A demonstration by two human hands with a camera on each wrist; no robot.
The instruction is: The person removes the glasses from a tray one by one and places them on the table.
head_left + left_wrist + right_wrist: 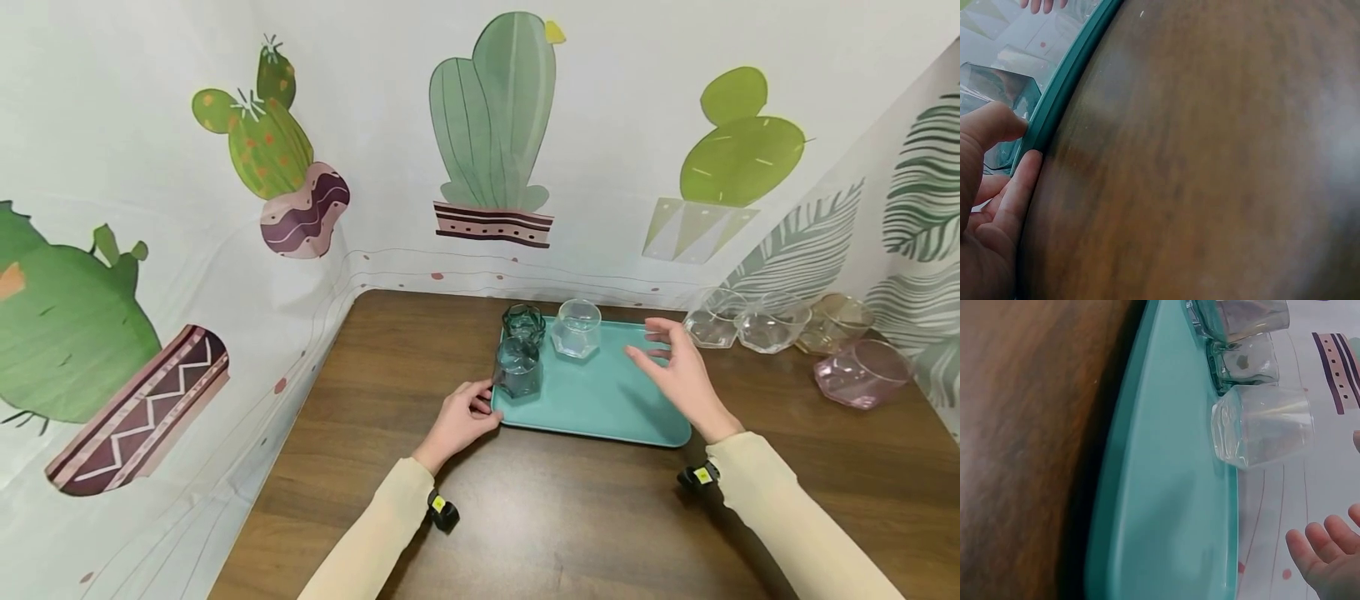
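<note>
A turquoise tray [592, 404] lies on the wooden table. On its left part stand a blue-grey glass [517, 379], a dark green glass [522, 319] behind it and a clear faceted glass [576, 337] to the right. At the tray's front left corner, my left hand [459, 423] pinches the rim [1063, 90] between thumb and fingers, as the left wrist view shows. My right hand [686, 379] hovers over the tray's right side with its fingers apart and slightly bent. Nothing is held in it, and the right wrist view shows its fingertips [1316, 540] apart from the glasses.
To the right of the tray, two clear glasses [770, 332], an amber glass [834, 325] and a pink glass [862, 375] stand on the table [570, 517]. A cloth printed with cacti [495, 133] hangs behind and at the left.
</note>
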